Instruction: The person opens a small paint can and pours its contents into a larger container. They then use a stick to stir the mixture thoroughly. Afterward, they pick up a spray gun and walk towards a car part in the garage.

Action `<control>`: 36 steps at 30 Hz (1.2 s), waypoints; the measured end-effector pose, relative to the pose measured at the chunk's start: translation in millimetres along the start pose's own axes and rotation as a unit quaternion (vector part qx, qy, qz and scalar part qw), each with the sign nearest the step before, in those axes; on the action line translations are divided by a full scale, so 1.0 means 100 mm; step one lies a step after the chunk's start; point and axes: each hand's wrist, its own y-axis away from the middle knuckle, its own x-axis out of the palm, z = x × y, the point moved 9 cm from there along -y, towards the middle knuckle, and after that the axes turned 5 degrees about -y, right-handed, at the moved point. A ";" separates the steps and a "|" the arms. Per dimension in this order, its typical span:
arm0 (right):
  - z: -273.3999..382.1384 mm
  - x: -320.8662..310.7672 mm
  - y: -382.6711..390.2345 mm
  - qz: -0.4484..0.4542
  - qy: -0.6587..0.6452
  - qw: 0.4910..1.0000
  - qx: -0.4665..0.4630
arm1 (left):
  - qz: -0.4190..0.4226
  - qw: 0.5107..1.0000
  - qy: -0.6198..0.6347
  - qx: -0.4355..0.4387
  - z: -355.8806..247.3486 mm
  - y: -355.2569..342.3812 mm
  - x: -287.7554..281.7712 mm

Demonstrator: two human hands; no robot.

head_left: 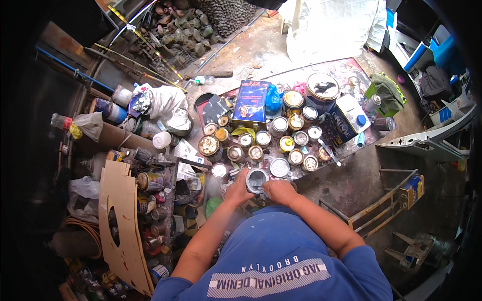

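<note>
An open paint can (257,176) with a grey inside stands at the table's near edge, right in front of my body. My left hand (239,190) is curled around the can's left side. At its right rim is my right hand (279,191), with the fingers closed; whether they pinch the rim or a small thing is hidden. Just beyond lies a round silvery lid or can top (279,167). A small can with a white top (219,170) sits to the left of my left hand.
Several paint-stained cans (255,153) crowd the table, with a blue rectangular tin (251,102) behind them. A flat scraper-like strip (330,152) lies at the right. Cut cardboard (119,220) leans at the left; a metal frame (381,213) stands at the right.
</note>
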 end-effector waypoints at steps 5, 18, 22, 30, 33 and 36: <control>0.01 -0.03 -0.01 -0.020 -0.034 0.999 -0.002 | 0.021 1.000 0.001 -0.011 0.03 0.00 0.02; -0.07 -0.18 -0.08 -0.047 0.053 0.997 0.012 | 0.027 1.000 -0.001 -0.013 0.07 0.00 0.06; -0.10 0.01 -0.01 -0.010 -0.034 0.999 0.042 | 0.018 1.000 -0.003 -0.005 0.06 0.01 0.05; -0.08 -0.10 -0.05 0.000 0.058 0.998 -0.004 | 0.002 1.000 0.006 0.012 0.02 0.03 0.03; 0.04 -0.37 -0.05 -0.095 0.057 0.993 -0.050 | 0.016 1.000 0.004 0.007 0.01 0.03 0.03; 0.08 -0.40 -0.04 -0.125 0.044 0.989 -0.060 | -0.003 1.000 0.000 0.022 -0.02 0.03 0.01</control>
